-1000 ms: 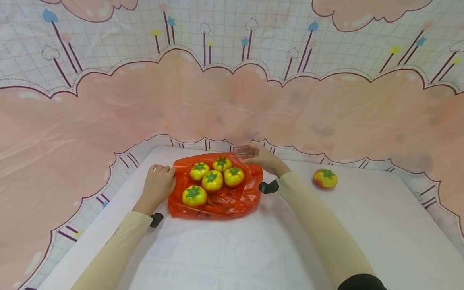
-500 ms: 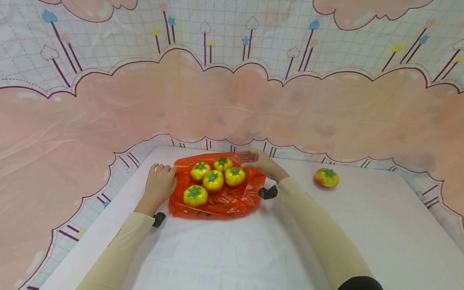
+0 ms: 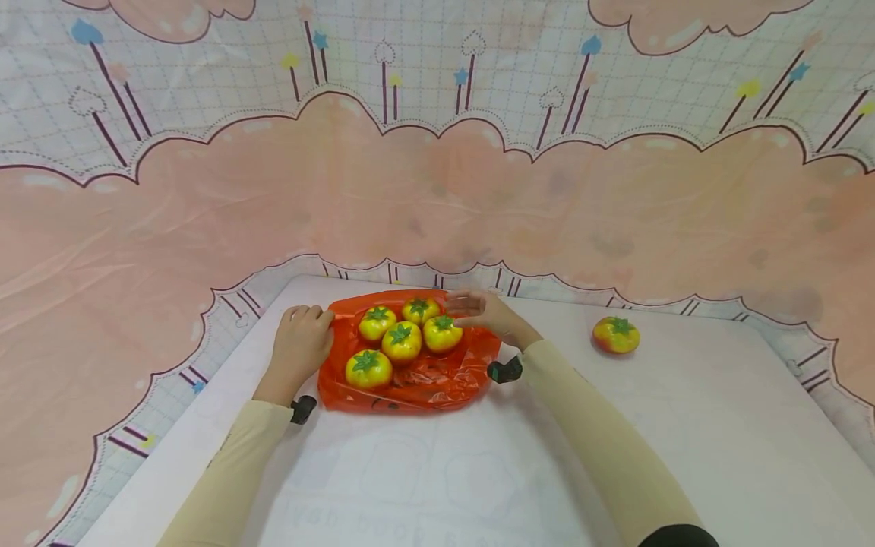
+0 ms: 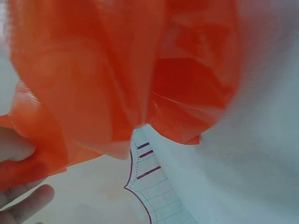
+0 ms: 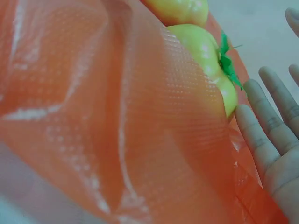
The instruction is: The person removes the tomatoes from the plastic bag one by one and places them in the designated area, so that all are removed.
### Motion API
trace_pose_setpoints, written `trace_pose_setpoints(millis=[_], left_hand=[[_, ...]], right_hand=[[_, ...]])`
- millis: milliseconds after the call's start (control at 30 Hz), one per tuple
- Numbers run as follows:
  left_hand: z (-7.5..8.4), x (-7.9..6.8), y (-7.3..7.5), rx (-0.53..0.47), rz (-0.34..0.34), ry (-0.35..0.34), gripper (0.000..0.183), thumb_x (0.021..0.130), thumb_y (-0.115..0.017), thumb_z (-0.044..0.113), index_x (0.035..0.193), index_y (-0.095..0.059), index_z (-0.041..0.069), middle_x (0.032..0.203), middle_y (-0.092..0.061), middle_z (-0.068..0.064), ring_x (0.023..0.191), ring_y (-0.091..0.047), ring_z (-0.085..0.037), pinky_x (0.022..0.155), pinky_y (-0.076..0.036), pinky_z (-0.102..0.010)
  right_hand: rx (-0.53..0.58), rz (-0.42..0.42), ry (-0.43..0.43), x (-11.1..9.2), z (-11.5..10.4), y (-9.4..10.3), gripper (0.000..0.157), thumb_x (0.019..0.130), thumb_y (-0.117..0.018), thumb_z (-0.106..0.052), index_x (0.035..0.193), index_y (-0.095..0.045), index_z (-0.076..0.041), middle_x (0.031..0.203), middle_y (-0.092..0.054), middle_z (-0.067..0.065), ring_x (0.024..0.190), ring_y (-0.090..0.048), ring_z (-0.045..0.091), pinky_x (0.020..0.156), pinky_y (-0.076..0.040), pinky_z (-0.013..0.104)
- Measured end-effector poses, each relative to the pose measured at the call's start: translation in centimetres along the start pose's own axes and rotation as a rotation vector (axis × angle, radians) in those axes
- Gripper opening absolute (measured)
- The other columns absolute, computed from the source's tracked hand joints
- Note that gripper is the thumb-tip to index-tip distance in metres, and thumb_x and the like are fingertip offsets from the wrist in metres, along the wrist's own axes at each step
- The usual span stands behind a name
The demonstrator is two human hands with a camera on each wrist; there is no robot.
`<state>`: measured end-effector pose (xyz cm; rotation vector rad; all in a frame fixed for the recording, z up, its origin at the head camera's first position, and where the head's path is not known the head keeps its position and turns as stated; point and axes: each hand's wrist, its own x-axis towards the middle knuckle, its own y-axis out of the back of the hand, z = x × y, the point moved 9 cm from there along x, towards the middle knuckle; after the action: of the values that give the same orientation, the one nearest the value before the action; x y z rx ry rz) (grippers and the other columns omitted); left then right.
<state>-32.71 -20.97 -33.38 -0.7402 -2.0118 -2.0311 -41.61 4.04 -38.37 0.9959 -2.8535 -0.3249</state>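
Note:
An orange-red plastic bag (image 3: 437, 387) lies spread on the white table, with several yellow tomatoes (image 3: 402, 342) on it, each topped by a green leafy star. My left hand (image 3: 298, 346) is at the bag's left edge; in the left wrist view its thumb (image 4: 14, 144) and fingers pinch the plastic. My right hand (image 3: 488, 315) hovers at the bag's upper right, its fingers straight and holding nothing. In the right wrist view those fingers (image 5: 266, 116) reach right up beside a tomato (image 5: 205, 60), while a fold of the bag covers part of that fruit.
One more yellow-red tomato (image 3: 616, 336) stands alone on the table (image 3: 683, 425), right of the bag. A printed cloth backdrop (image 3: 437, 197) rises behind the table's far edge. Dark wrist cameras (image 3: 506, 370) are strapped at both wrists.
My right hand has come down and slightly toward me, closer over the bag's right-hand tomatoes. The left hand stays at the bag's edge, and the fruits keep their places.

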Motion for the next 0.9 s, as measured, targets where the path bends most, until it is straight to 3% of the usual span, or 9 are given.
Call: trace_pose_setpoints(millis=[333, 700, 900], left_hand=[[-0.1, -0.2, 0.1, -0.005, 0.04, -0.01, 0.018, 0.084, -0.064, 0.011, 0.097, -0.064, -0.001, 0.085, -0.064, -0.019, 0.087, -0.058, -0.037, 0.094, -0.043, -0.052], [-0.4, -0.3, 0.4, -0.015, 0.024, 0.001, 0.022, 0.084, -0.064, 0.011, 0.102, -0.065, -0.002, 0.09, -0.065, -0.02, 0.091, -0.06, -0.037, 0.097, -0.042, -0.054], [-0.4, -0.2, 0.6, -0.029, 0.002, 0.0, 0.023, 0.084, -0.065, 0.011, 0.103, -0.064, -0.002, 0.092, -0.065, -0.02, 0.094, -0.059, -0.037, 0.099, -0.04, -0.055]], right_hand=[[-0.002, 0.019, -0.017, 0.1, 0.7, 0.1, 0.052, 0.089, -0.059, -0.004, 0.138, -0.041, -0.002, 0.14, -0.048, 0.019, 0.131, -0.045, 0.033, 0.104, -0.042, 0.042], [0.001, 0.026, -0.01, 0.0, 1.0, -0.1, 0.05, 0.089, -0.059, -0.003, 0.136, -0.043, 0.0, 0.139, -0.048, 0.021, 0.13, -0.046, 0.034, 0.102, -0.044, 0.041], [-0.026, 0.051, -0.049, 0.1, 1.7, 0.1, 0.051, 0.088, -0.061, -0.007, 0.136, -0.045, -0.005, 0.139, -0.05, 0.016, 0.131, -0.045, 0.03, 0.107, -0.04, 0.042]])
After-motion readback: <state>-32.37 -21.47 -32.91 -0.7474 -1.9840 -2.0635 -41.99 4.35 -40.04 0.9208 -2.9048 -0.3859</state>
